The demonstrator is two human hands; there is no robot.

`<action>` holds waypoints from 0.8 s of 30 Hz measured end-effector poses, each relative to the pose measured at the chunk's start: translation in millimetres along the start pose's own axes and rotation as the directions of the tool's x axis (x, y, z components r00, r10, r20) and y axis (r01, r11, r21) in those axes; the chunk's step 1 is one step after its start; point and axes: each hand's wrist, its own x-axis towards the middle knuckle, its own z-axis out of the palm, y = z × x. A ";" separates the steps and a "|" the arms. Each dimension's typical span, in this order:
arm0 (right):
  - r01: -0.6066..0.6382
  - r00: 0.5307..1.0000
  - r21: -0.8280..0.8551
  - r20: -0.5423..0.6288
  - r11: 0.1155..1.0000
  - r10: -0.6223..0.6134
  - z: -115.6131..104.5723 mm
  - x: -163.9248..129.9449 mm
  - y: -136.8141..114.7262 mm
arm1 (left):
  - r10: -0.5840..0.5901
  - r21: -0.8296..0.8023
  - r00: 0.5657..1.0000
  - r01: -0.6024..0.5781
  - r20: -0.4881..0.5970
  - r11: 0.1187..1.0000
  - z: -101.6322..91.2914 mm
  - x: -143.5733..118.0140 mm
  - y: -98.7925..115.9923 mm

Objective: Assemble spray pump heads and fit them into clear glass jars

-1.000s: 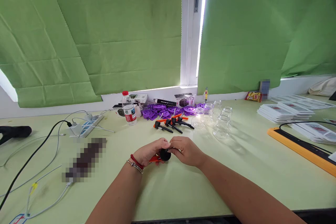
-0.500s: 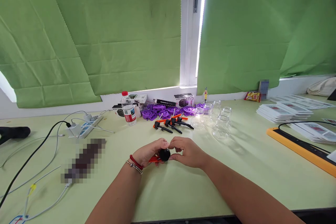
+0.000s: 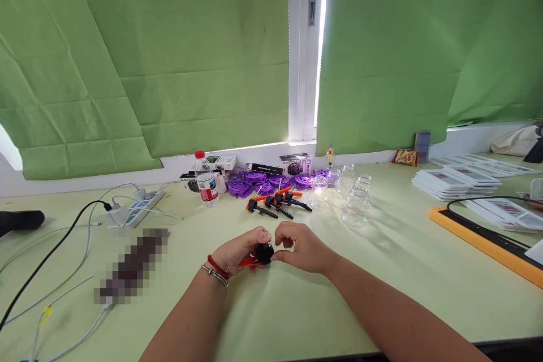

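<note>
Green table (image 3: 297,305) — both hands on black-orange part (image 3: 263,253); labels unreadable.

The left hand (image 3: 240,249) and right hand (image 3: 302,247) cover most of the black-and-orange piece (image 3: 263,253) between them, so its shape cannot be made out. A pixelated block (image 3: 131,266) hides something on the desk (image 3: 297,305) toward its left edge; another blurred patch (image 3: 422,139) sits at the far edge. The orange-rimmed tray (image 3: 483,240) and the dark object (image 3: 19,219) are cut off by the picture's sides
</note>
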 end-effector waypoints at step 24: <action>-0.063 0.998 0.071 -0.016 0.995 0.065 2.6 1.1 -1.3 | 0.001 -0.004 1.000 -0.001 0.005 1.000 -0.4 1.5 -1.5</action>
